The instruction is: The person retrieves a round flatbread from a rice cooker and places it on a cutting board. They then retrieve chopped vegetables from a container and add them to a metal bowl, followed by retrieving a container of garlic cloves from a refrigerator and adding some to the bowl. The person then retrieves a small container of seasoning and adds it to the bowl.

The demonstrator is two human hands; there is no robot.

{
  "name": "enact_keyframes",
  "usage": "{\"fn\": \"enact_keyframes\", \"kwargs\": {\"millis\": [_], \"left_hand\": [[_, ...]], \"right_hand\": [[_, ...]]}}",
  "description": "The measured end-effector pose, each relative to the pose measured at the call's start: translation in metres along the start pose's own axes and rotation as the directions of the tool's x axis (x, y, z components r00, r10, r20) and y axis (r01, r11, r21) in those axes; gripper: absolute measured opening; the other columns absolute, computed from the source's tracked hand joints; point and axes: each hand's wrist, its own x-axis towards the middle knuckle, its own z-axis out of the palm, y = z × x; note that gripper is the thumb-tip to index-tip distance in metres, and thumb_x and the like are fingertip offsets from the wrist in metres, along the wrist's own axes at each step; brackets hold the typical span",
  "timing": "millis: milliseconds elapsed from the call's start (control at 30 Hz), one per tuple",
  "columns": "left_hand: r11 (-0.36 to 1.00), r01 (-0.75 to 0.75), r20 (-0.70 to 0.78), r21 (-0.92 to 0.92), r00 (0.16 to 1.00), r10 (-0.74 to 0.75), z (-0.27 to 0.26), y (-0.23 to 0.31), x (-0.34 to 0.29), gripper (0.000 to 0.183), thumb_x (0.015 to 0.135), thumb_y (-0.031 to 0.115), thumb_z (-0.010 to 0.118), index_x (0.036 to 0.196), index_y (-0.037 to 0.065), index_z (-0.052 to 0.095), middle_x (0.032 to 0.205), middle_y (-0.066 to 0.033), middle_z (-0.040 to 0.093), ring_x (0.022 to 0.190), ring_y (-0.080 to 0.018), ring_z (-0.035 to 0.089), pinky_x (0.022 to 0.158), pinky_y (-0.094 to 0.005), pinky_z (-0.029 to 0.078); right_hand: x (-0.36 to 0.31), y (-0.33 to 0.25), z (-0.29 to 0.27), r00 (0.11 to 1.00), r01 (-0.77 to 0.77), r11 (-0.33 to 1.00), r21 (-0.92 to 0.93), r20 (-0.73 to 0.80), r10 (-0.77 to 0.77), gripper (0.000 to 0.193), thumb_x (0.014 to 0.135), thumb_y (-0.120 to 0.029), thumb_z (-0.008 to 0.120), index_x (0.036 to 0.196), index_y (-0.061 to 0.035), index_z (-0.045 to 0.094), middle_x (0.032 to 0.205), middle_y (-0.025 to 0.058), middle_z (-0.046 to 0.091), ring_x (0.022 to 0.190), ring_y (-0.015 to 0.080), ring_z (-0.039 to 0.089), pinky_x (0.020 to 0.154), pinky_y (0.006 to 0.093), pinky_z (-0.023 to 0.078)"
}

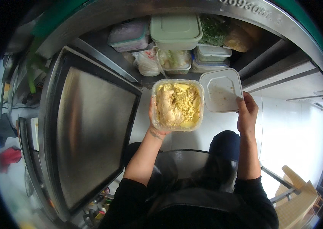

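My left hand (155, 126) is closed around the left side and underneath of a clear square food container (201, 114). Inside it lie pale ginger roots (168, 108) and a heap of chopped yellowish bits (186, 107), with a few yellow pieces at the edges. Just to its right, my right hand (248, 112) pinches the lower right edge of a whitish rounded-square lid (221, 89). Small food stains mark the lid's upward face. Lid and container are side by side, and the container's top is uncovered. Most fingers of my left hand are hidden behind the container.
Ahead stands an opened fridge holding a green lidded box (176, 32), a purple-filled box (129, 36), a plastic bag (147, 63), stacked lidded boxes (212, 57) and leafy greens (212, 30). Its metal door (96, 126) swings out on my left. A wooden chair (297, 198) is at lower right.
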Motion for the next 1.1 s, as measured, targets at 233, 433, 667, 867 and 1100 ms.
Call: {"fn": "enact_keyframes", "kwargs": {"millis": [233,433,667,867,1100], "left_hand": [[1.000,0.028,0.030,-0.010,0.999,-0.027,0.006,-0.001,0.002,0.102,0.079,0.074,0.058,0.154,0.013,0.025,0.152,-0.0220,0.034,0.133,-0.0561,0.035,0.107,-0.0655,0.036],[0.998,0.035,0.026,-0.049,0.999,-0.034,0.006,0.001,0.001,0.100,0.080,0.073,0.058,0.153,0.013,0.026,0.153,-0.0217,0.033,0.134,-0.0545,0.035,0.108,-0.0646,0.035],[0.998,-0.032,0.032,-0.055,0.999,0.034,0.006,0.002,-0.004,0.078,0.092,0.064,0.045,0.149,0.011,0.036,0.148,-0.0163,0.042,0.134,-0.0371,0.044,0.108,-0.0580,0.039],[0.998,-0.017,0.048,-0.066,0.999,0.020,0.003,0.004,-0.007,0.076,0.093,0.062,0.047,0.148,0.010,0.037,0.147,-0.0162,0.043,0.134,-0.0367,0.045,0.107,-0.0575,0.040],[0.999,-0.034,0.004,-0.042,0.999,0.034,0.006,0.001,-0.005,0.084,0.088,0.068,0.048,0.149,0.012,0.035,0.150,-0.0183,0.039,0.134,-0.0406,0.043,0.107,-0.0614,0.038]], "right_hand": [[-0.001,0.004,0.001,1.000,-0.012,1.000,-0.022,-0.011,0.012,0.028,0.092,-0.019,0.060,0.111,0.0020,0.064,0.090,0.0055,0.063,0.082,0.0124,0.054,0.069,0.0254,0.044],[0.000,0.006,0.000,0.999,-0.024,1.000,-0.014,-0.027,0.023,0.028,0.092,-0.018,0.059,0.111,0.0024,0.064,0.092,0.0060,0.063,0.082,0.0130,0.054,0.069,0.0254,0.043],[-0.002,0.005,0.002,0.999,-0.040,0.999,0.028,-0.028,0.041,0.025,0.094,-0.015,0.060,0.111,0.0028,0.064,0.094,0.0054,0.064,0.086,0.0119,0.055,0.077,0.0248,0.043],[-0.002,0.005,0.003,1.000,0.018,1.000,0.005,-0.019,-0.018,0.025,0.095,-0.014,0.059,0.113,0.0027,0.063,0.095,0.0059,0.064,0.087,0.0126,0.055,0.079,0.0259,0.043],[-0.010,-0.008,0.019,0.951,0.288,0.952,-0.109,-0.086,-0.297,0.029,0.098,-0.021,0.060,0.118,-0.0001,0.063,0.100,0.0095,0.067,0.096,0.0153,0.061,0.083,0.0293,0.049]]}}
